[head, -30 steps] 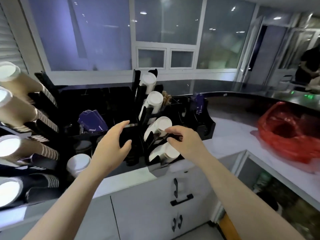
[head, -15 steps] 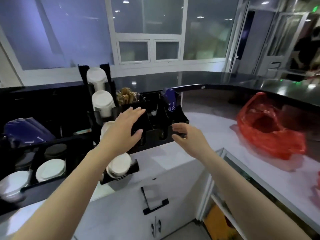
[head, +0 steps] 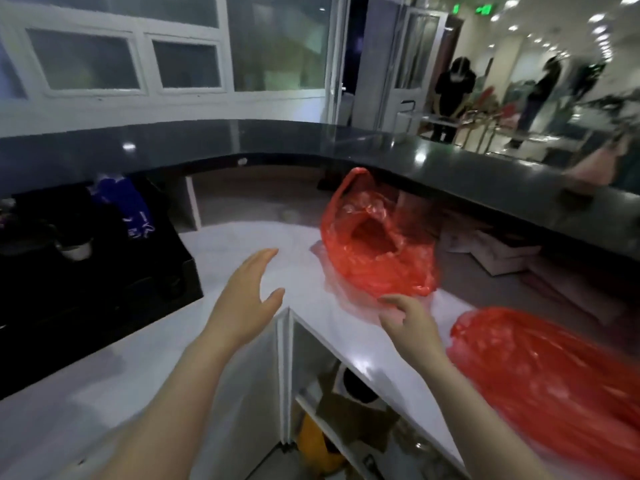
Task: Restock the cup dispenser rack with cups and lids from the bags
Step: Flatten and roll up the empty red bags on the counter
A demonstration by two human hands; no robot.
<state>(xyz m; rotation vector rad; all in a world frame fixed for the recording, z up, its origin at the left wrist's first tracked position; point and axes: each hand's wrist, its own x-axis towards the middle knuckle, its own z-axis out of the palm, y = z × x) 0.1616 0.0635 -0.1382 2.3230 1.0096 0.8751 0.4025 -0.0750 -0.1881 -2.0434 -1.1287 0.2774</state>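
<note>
two bare hands reach fwd over a white counter [head: 304,271] w/ nothing in them. left hand [head: 247,299] sits near frame centre, palm down, fingers straight and close together, thumb splayed out toward 3 o'clock. right hand [head: 410,323] is at about 4 o'clock from centre, fingers loosely curled and a bit apart, fingertips just short of, or maybe brushing, the lower edge of an open red plastic bag [head: 374,244]; blur makes contact hard to call.

that bag stands at 1 o'clock from centre, mouth gaping toward the camera; contents can't be made out. a second red bag [head: 540,372] lies at 4 o'clock near the frame edge, looks full. the black dispenser rack [head: 104,271] sits at 9 o'clock, well apart from both bags; one pale cup or lid [head: 78,251] shows in it, plus a blue packet [head: 128,209]. a dark raised counter [head: 311,140] curves across 12 o'clock. open shelving below the counter at 6 o'clock.

judgement: next step is prob. getting stock out of the nearer bag. risks: thin plastic is slippery, so a one-handed pull at the edge may drag the whole bag toward the counter edge or collapse its mouth; a loose stack could spill into the open shelf below. steadying w/ the left hand would help.
</note>
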